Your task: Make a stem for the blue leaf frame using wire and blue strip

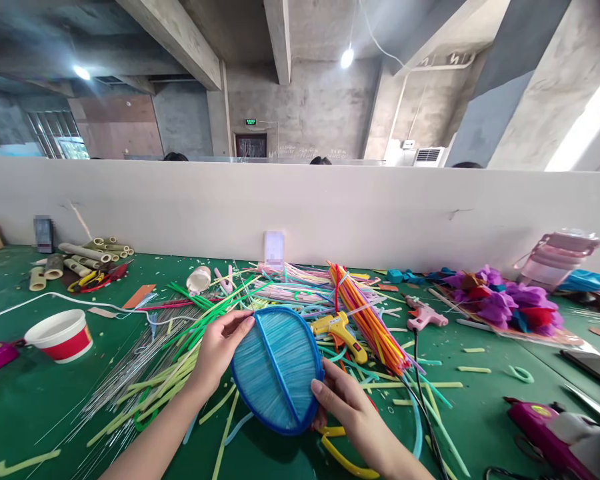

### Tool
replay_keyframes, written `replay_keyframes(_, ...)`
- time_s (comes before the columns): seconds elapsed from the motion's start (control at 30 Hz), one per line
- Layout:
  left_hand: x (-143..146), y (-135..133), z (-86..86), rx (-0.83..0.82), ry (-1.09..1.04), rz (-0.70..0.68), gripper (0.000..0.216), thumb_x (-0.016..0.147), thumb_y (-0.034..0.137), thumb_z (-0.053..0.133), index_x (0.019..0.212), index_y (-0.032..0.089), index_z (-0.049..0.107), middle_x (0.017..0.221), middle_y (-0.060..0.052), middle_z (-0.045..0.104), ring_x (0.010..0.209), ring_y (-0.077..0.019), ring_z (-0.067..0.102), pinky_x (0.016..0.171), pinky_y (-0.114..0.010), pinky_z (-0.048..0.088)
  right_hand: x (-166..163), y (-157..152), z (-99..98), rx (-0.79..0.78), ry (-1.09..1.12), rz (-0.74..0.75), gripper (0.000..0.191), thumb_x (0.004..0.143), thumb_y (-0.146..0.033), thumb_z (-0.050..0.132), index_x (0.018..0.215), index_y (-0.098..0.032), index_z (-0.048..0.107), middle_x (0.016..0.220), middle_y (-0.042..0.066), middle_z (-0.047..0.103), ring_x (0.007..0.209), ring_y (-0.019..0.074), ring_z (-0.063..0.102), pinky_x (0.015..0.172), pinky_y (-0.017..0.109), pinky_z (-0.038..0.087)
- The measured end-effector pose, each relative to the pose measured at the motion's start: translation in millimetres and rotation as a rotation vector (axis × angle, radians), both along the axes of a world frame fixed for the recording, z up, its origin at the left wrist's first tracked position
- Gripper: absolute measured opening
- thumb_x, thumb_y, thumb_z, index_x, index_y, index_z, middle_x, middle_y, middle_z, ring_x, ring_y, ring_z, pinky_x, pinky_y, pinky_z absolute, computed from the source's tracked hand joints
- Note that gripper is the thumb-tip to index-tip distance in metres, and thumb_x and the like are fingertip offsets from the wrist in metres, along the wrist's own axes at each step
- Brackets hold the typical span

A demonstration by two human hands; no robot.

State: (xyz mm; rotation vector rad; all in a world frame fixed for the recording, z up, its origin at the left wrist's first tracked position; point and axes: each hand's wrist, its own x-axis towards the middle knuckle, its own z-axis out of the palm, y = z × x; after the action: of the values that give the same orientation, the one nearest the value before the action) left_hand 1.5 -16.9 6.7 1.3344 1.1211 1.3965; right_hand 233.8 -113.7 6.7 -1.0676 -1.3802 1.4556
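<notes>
Panel (287,363), blue, rounded and edged in a darker blue, sits at the center of our view, and we hold it up over the green table (485,340) with our 2 bare hands. Across its streaky face runs 1 diagonal rib (275,367), from upper left to lower right. Our left hand (215,350) is clamped on the upper left edge, thumb in front. Our right hand (345,400) grips the lower right edge, thumb on the front and the other fingers partly hidden.

Just beyond the panel, to the right, we see a yellow glue gun (343,333) near a slanting orange bundle (373,323). Yellow handles (347,460) show below our right hand. Near our left arm lie thin metal wires (125,370) and pale green strips (165,387). Farther left, we have a white cup (63,333) with 1 red band, and cut bamboo pieces (85,253). Toward the right are a pink glue gun (425,315), a heap of purple and red petals (505,303) and a tilted pink bottle (553,260), all before the white partition (200,207).
</notes>
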Motion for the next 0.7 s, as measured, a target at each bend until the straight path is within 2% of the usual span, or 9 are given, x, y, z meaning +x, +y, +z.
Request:
replay_keyframes(0.1, -0.5, 1.1, 0.8, -0.087, -0.095, -0.017, 0.044, 0.071, 0.051, 0.082, 0.099, 0.018, 0.078, 0.101, -0.009, 0.077, 0.098, -0.0264, 0.068, 0.085, -0.032, 0.051, 0.4, 0.3, -0.5, -0.004, 0.01, -0.013, 0.049, 0.085, -0.065, 0.062, 0.096, -0.019, 0.05, 0.067, -0.002, 0.058, 0.065, 0.0156, 0.057, 0.067, 0.03, 0.046)
replay_keyframes(0.23, -1.8, 2.2, -0.8, -0.15, -0.13, -0.066, 0.038, 0.069, 0.049, 0.084, 0.09, 0.017, 0.078, 0.09, -0.006, 0.076, 0.085, -0.0194, 0.065, 0.076, -0.026, 0.048, -0.1, 0.5, -1.2, -0.019, 0.022, -0.025, 0.051, 0.084, -0.066, 0.064, 0.098, -0.019, 0.05, 0.067, -0.003, 0.058, 0.065, 0.016, 0.057, 0.067, 0.03, 0.046)
replay_keyframes(0.43, -4.5, 2.0, 0.1, -0.153, -0.141, -0.118, 0.033, 0.066, 0.045, 0.087, 0.079, 0.016, 0.076, 0.073, -0.002, 0.07, 0.068, -0.0136, 0.059, 0.063, -0.023, 0.043, -0.8, -0.6, -0.1, -0.026, 0.016, -0.016, 0.052, 0.084, -0.065, 0.064, 0.103, -0.018, 0.05, 0.068, -0.002, 0.058, 0.065, 0.016, 0.057, 0.067, 0.03, 0.046)
replay_keyframes(0.7, -3.9, 0.1, 3.8, -0.128, -0.143, -0.133, 0.032, 0.066, 0.044, 0.087, 0.073, 0.016, 0.074, 0.067, -0.001, 0.067, 0.063, -0.0115, 0.054, 0.058, -0.021, 0.04, -0.8, 0.1, 1.0, -0.029, 0.008, -0.017, 0.051, 0.083, -0.067, 0.064, 0.097, -0.019, 0.05, 0.068, -0.003, 0.058, 0.065, 0.0157, 0.057, 0.066, 0.029, 0.046)
